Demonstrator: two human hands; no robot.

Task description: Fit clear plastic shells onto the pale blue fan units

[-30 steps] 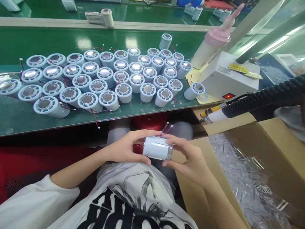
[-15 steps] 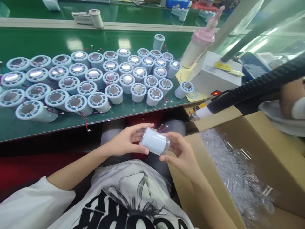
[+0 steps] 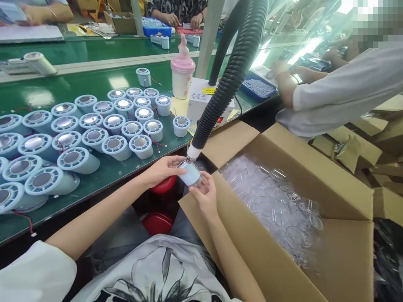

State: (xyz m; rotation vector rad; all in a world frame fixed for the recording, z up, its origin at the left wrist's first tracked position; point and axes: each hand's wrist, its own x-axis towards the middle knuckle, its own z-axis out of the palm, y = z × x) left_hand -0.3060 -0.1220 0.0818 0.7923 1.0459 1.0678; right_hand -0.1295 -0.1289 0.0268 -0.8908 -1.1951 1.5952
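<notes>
A light blue cylinder with a clear cover over it is held between both hands, tilted, above my lap. My left hand grips its upper left side, thumb on top. At its lower right end, the fingers of my right hand are wrapped round the clear cover. The white nozzle of a black ribbed hose is right by the cylinder's upper edge; whether they touch is unclear. Many similar cylinders with silver discs and red wires stand on the green table to the left.
An open cardboard box with clear plastic covers lies right of my lap. Behind are a pink-lidded bottle, a white machine and a blue tray. A person in a white sleeve works at the right.
The view has swung right. Both hands have brought the cylinder up and forward, from over the lap to the hose nozzle. Both still hold it.
</notes>
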